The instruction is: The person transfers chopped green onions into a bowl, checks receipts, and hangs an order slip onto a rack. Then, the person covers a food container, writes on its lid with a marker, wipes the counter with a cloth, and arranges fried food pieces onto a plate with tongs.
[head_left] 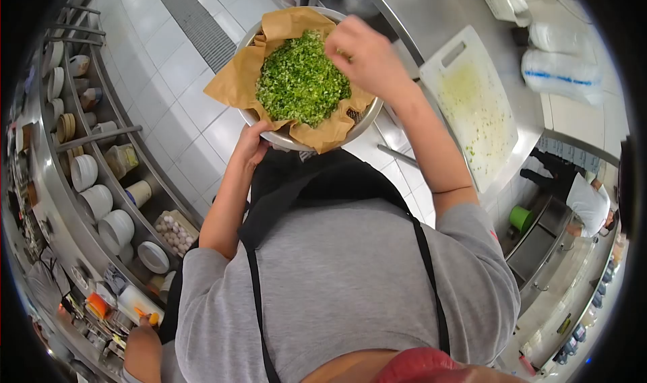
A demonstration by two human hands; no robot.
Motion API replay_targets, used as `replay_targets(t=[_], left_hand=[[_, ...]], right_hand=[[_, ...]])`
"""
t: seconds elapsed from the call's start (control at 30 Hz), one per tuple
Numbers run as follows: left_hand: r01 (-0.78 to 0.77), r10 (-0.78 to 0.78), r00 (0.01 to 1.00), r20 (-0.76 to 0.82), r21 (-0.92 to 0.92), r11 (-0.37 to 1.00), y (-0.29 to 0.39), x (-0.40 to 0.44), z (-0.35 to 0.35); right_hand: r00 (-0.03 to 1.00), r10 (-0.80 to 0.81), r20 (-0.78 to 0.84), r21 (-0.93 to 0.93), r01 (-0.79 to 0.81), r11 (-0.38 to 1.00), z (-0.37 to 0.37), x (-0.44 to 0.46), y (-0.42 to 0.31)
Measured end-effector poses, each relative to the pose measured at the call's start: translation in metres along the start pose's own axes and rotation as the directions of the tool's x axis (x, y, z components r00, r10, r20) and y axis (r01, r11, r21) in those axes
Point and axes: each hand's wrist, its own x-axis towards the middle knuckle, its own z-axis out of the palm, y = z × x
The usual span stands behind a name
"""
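The left hand (254, 144) clamps the metal bowl (369, 119) by its stiff rim, likely the surest hold; the chopped greens (303, 80) look light and loose, the paper (232, 80) tearable. The right hand (367, 56) curls; I cannot tell if its grip is closed.

Close head view, steeply downward, edges somewhat unclear

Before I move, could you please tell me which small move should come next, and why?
I would probably lower the right hand to the bowl's free rim: it hovers at the edge of the chopped greens, while only the left hand appears to hold the bowl.
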Motion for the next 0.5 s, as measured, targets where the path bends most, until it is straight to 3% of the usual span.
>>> replay_targets(t=[0.1,0.13,0.2,0.23,0.3,0.33,0.37,0.43,0.47,0.5], left_hand=[[-0.106,0.103,0.994,-0.034,-0.076,0.991,0.046,-0.005,0.0],[-0.104,0.103,0.994,-0.023,-0.059,0.993,0.062,-0.004,-0.005],[-0.134,0.135,0.991,0.001,-0.043,0.99,0.091,-0.016,0.007],[-0.181,0.182,0.983,0.011,-0.07,0.981,0.111,-0.02,0.025],[-0.107,0.101,0.988,0.116,0.049,0.993,0.136,0.004,0.025],[-0.081,0.059,0.985,0.161,0.132,0.988,0.165,-0.001,0.042],[-0.115,0.104,0.987,0.123,0.087,0.989,0.177,-0.008,0.074],[-0.061,0.03,0.958,0.286,0.098,0.993,0.189,0.023,0.096],[-0.032,-0.014,0.938,0.346,0.125,0.992,0.191,0.042,0.112],[-0.009,-0.049,0.914,0.403,0.141,0.99,0.193,0.06,0.132]], right_hand=[[0.988,0.026,-0.152,0.189,0.004,0.982,0.001,0.038,-0.033],[0.993,-0.113,-0.035,0.11,0.117,0.987,0.05,0.059,-0.008],[0.895,-0.408,-0.18,-0.28,0.351,0.894,0.055,0.06,-0.006],[0.931,-0.29,-0.22,-0.202,0.247,0.948,0.033,0.069,-0.01],[0.962,-0.013,-0.274,0.018,0.018,1.0,-0.018,0.074,-0.039],[0.923,-0.003,-0.384,0.02,0.012,1.0,-0.04,0.077,-0.049],[0.946,0.027,-0.324,-0.019,-0.036,0.999,-0.046,0.08,-0.04],[0.975,0.135,-0.179,-0.07,-0.149,0.986,-0.041,0.081,0.001],[0.96,-0.045,-0.276,-0.158,0.001,0.987,-0.039,0.074,0.026],[0.954,0.188,-0.234,-0.096,-0.216,0.972,-0.062,0.067,0.025]])
